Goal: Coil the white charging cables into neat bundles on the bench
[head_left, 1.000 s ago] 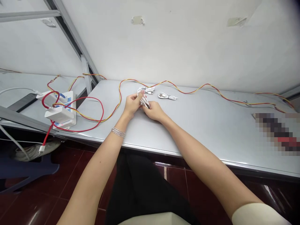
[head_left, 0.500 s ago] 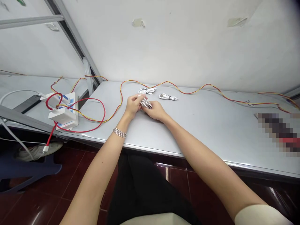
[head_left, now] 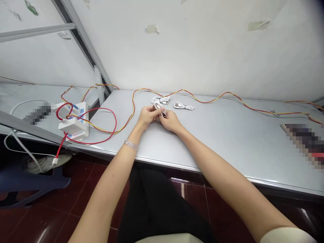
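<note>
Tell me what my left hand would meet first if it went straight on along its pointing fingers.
Past the looped white cable it holds, the left hand would likely meet the right hand first, though depth is hard to judge here.

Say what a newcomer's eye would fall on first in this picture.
Probably the bright red cable looping beside the white power strip, on the left. Next, near the middle of the grey table, the left hand and right hand hold a coiled white cable together, with bundled white cables lying just beyond.
</note>
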Tool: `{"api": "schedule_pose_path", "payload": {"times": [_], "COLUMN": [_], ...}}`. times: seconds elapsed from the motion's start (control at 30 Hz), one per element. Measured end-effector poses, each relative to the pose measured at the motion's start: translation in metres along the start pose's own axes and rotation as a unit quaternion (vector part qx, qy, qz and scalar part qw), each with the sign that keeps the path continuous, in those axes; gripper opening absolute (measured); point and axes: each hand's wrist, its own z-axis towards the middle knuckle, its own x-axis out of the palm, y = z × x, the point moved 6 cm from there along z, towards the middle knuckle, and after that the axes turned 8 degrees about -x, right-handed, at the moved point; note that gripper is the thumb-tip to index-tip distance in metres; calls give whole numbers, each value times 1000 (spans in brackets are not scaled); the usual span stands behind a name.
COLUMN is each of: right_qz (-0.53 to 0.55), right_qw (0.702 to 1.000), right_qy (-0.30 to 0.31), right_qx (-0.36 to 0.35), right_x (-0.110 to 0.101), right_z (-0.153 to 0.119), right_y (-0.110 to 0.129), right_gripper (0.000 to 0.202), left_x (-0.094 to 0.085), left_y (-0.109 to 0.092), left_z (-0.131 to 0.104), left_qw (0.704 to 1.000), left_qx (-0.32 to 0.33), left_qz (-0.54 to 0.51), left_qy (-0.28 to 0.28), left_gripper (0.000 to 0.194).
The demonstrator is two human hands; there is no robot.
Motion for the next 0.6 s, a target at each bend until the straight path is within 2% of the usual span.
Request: {"api": "schedule_pose_path", "payload": {"times": [0.2,0.27,0.33,0.47,0.53,0.6], "right_qz": [-66,-89,-102,-44,-20,-19], "right_qw": [997,994,993,998,997,998], "right_qy": [-41,-48,-44,-54,-68,-63], "right_qx": [24,41,42,-13,-27,-21], "right_x": [2,3,3,4,2,1], "right_z": [-2,-4,-5,-4,-3,-2], "right_y": [-4,-3,-3,0,-1,-3], "right_gripper": [30,37,35,32,34,33], "left_x": [5,4,-2,-18,-20,-18], "left_y": [-1,-2,-1,4,6,6], "left_z": [-4,-3,0,7,9,8], "left_qw": [1000,1000,998,989,989,993], "left_qx": [-7,-3,-3,-2,-1,2], "left_qz": [-16,-28,-45,-67,-60,-45], "left_qy": [15,-3,-43,-132,-137,-111], "left_gripper": [45,41,39,39,42,45]}}
